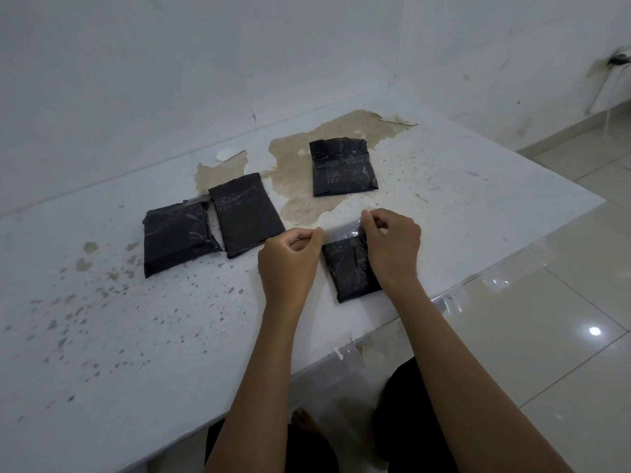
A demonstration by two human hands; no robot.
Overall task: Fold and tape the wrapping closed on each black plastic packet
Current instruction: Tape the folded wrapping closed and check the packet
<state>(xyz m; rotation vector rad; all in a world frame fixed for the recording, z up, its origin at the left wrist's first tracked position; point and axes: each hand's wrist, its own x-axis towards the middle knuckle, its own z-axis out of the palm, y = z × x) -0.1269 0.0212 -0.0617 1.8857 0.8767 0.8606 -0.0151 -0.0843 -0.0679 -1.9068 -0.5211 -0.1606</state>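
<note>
Our left hand and right hand each pinch one end of a clear tape strip, stretched over the near packet lying at the table edge.

I see 2 bare forearms with no sleeves, a left hand and right hand, and dark shorts at the frame's bottom center.

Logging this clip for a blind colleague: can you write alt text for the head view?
Both hands, left hand and right hand, stretch a strip of clear tape above the nearest black packet on a worn white table. Three more black packets lie farther back.
</note>
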